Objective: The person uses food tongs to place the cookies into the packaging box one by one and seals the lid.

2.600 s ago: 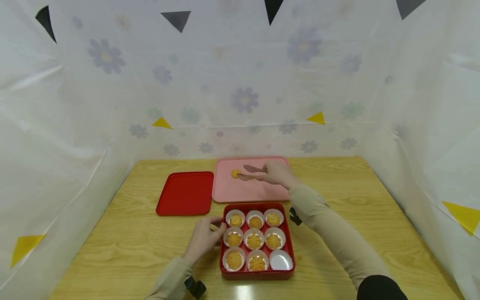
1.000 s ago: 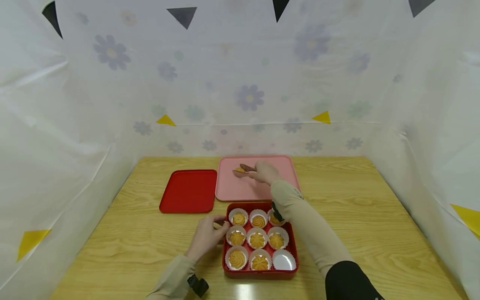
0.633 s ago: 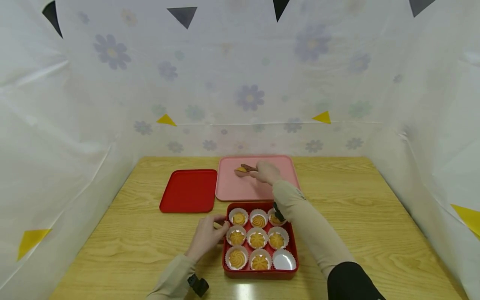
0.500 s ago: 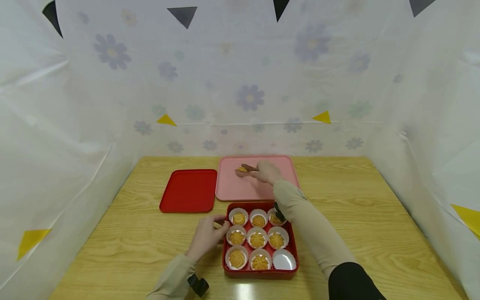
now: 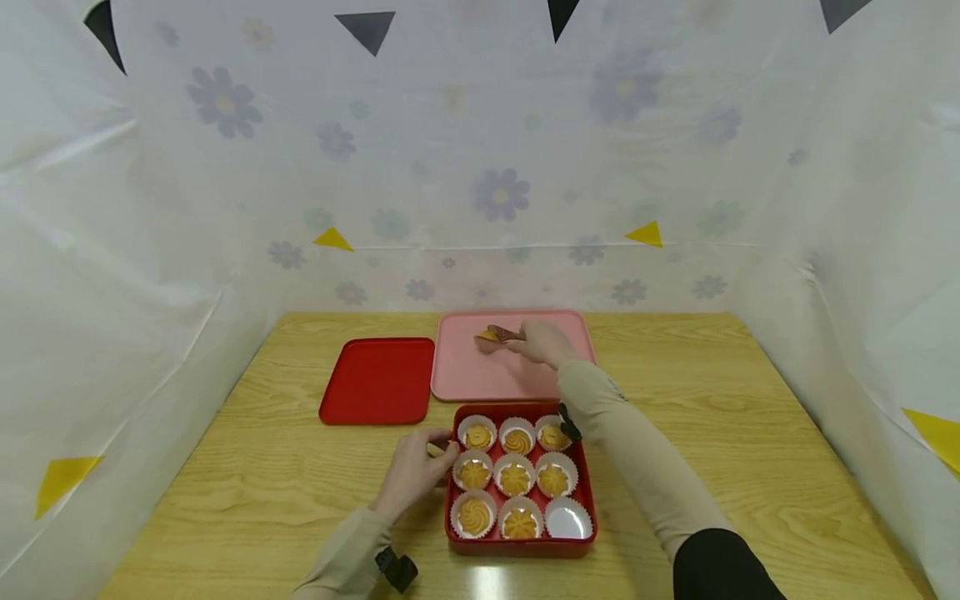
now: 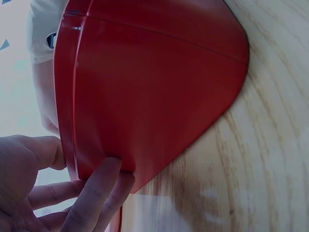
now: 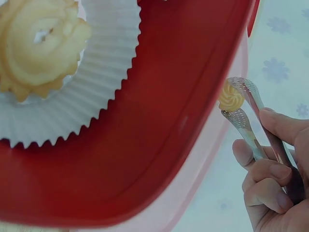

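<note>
My right hand (image 5: 546,342) holds metal tongs (image 7: 248,89) with perforated ends, over the pink tray (image 5: 480,385). Between the tong ends sits a round swirled cookie (image 7: 231,98), partly covered by the tongs in the head view. My left hand (image 5: 415,468) is at the left side of a red box (image 5: 525,548); in the left wrist view its thumb touches the rim and fairly straight fingertips rest against the outer wall. White paper cups stand in rows in the box, most with a piped cookie (image 5: 514,479) inside. The front right paper cup (image 5: 567,521) is without a cookie.
A red tray (image 5: 378,383) lies left of the pink tray, right beside it. The box stands on the wooden table (image 5: 262,500), directly in front of the pink tray. A pale flowered curtain (image 5: 480,133) closes off the back and sides.
My right hand came leftward to the cookie with the tongs, the tong ends drew together around it, and hand and cookie have since shifted slightly right. The left hand stays at the box.
</note>
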`<act>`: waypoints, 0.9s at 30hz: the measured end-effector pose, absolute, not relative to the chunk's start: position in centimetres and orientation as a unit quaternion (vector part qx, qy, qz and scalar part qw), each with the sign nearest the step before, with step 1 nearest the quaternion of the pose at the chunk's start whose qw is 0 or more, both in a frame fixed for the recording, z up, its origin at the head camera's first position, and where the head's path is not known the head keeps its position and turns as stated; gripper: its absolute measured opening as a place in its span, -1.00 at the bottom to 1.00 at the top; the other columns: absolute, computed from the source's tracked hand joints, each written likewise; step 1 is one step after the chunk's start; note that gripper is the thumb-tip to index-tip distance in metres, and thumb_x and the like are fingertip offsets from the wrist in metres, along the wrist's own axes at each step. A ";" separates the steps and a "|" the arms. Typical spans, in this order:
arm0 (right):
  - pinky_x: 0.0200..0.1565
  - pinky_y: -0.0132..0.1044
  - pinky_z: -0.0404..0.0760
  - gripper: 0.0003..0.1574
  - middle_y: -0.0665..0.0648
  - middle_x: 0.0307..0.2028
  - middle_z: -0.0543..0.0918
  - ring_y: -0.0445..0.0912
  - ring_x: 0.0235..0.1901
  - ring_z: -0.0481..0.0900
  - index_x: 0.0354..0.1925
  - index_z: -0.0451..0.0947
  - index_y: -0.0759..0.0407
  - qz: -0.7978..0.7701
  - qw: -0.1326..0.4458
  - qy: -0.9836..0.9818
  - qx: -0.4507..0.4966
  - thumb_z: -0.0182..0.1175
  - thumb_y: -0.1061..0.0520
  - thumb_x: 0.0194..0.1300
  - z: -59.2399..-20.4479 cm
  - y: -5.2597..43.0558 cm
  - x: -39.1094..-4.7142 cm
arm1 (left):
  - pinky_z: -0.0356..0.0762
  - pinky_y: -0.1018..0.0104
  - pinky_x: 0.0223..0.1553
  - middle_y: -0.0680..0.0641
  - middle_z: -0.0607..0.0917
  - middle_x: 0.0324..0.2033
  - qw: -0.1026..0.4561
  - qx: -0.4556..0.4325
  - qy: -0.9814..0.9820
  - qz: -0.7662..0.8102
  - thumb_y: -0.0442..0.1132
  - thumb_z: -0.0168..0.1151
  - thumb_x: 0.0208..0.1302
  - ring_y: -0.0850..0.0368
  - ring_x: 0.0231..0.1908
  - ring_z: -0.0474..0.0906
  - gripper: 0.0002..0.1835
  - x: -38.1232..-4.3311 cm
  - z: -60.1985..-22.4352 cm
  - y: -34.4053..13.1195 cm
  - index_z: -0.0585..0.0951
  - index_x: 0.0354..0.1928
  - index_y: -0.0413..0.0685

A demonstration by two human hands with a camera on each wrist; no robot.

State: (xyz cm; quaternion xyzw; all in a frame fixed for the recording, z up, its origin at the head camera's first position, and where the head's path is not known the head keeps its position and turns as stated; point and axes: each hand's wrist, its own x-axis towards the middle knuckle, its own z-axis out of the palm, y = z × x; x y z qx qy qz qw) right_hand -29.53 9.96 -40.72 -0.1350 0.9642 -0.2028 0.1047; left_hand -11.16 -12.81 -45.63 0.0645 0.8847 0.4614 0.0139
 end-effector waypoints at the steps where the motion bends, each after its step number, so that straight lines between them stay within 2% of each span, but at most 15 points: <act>1: -0.49 -0.31 0.32 -0.63 0.04 -0.57 0.44 -0.13 -0.57 0.34 -0.37 0.49 0.19 -0.203 0.103 0.964 -0.136 0.17 -0.05 0.45 -40.7 10.0 -29.6 | 0.59 0.49 -0.51 -0.21 0.75 -0.28 0.013 0.064 0.885 0.461 -0.29 0.23 0.32 0.20 -0.47 0.67 -0.68 -11.2 -45.6 -12.8 0.68 0.01 -0.36; 14: -0.45 -0.32 0.29 -0.65 0.03 -0.55 0.41 -0.13 -0.54 0.30 -0.36 0.52 0.21 -0.196 0.108 0.964 -0.147 0.17 -0.04 0.45 -40.2 10.5 -29.8 | 0.60 0.49 -0.46 -0.20 0.76 -0.28 0.007 0.064 0.889 0.453 -0.28 0.24 0.31 0.19 -0.44 0.68 -0.69 -11.2 -45.6 -12.8 0.69 0.00 -0.36; 17: -0.46 -0.33 0.30 -0.64 0.00 -0.60 0.40 -0.16 -0.58 0.29 -0.38 0.55 0.23 -0.201 0.124 0.959 -0.153 0.16 -0.01 0.46 -39.6 11.0 -29.8 | 0.60 0.50 -0.47 -0.19 0.76 -0.28 0.011 0.066 0.889 0.453 -0.28 0.23 0.31 0.19 -0.44 0.68 -0.68 -11.2 -45.6 -12.8 0.68 0.01 -0.36; 22: -0.55 -0.35 0.27 -0.54 -0.06 -0.76 0.31 -0.21 -0.71 0.21 -0.58 0.56 0.22 -0.215 0.126 0.949 -0.194 0.18 0.02 0.43 -38.2 12.2 -29.2 | 0.60 0.50 -0.48 -0.19 0.76 -0.29 0.010 0.070 0.887 0.456 -0.29 0.23 0.31 0.20 -0.45 0.67 -0.69 -11.2 -45.7 -12.7 0.69 0.00 -0.36; 27: -0.55 -0.37 0.24 -0.49 -0.08 -0.78 0.27 -0.21 -0.72 0.17 -0.68 0.50 0.13 -0.199 0.101 0.951 -0.216 0.24 -0.01 0.40 -37.6 13.9 -28.3 | 0.59 0.51 -0.49 -0.20 0.76 -0.28 0.011 0.070 0.885 0.459 -0.29 0.23 0.32 0.21 -0.45 0.66 -0.69 -11.2 -45.7 -12.6 0.68 0.00 -0.37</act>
